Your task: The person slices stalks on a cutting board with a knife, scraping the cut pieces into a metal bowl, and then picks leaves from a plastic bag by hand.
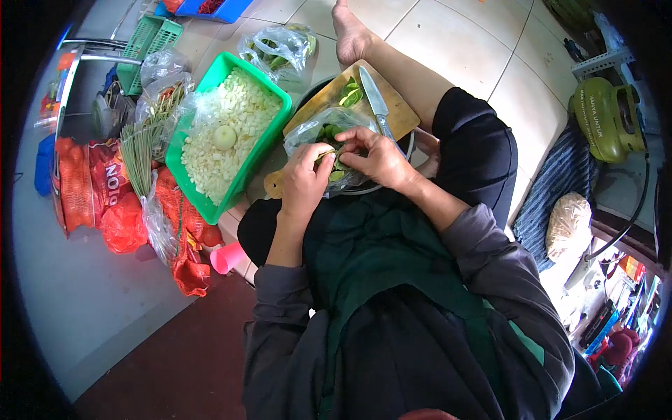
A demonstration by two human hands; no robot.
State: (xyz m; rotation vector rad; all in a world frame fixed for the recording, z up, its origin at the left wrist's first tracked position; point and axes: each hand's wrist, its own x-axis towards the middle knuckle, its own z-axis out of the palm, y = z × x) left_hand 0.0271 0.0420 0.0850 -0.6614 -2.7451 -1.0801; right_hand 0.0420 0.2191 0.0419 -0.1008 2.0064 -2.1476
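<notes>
Over a clear plastic bag (299, 136) of green leaves (327, 133), my left hand (306, 175) and my right hand (378, 159) meet with fingers pinched. Between their fingertips is a small green leaf, partly hidden by the fingers. The bag rests by the near side of a wooden cutting board (399, 105), above a dark-rimmed round container that is mostly covered. On the board lie several loose leaves (351, 92) and a knife (374, 94), its blade pointing away from me. The knife's handle end reaches close to my right hand.
Left of the board stands a green tray (280, 94) of chopped onion (234, 105) with one whole peeled onion on top. Another plastic bag (278, 52) lies beyond it. Red mesh sacks (77, 182) and a pink cup (227, 258) are at left. A green gas cylinder (602, 119) stands at right.
</notes>
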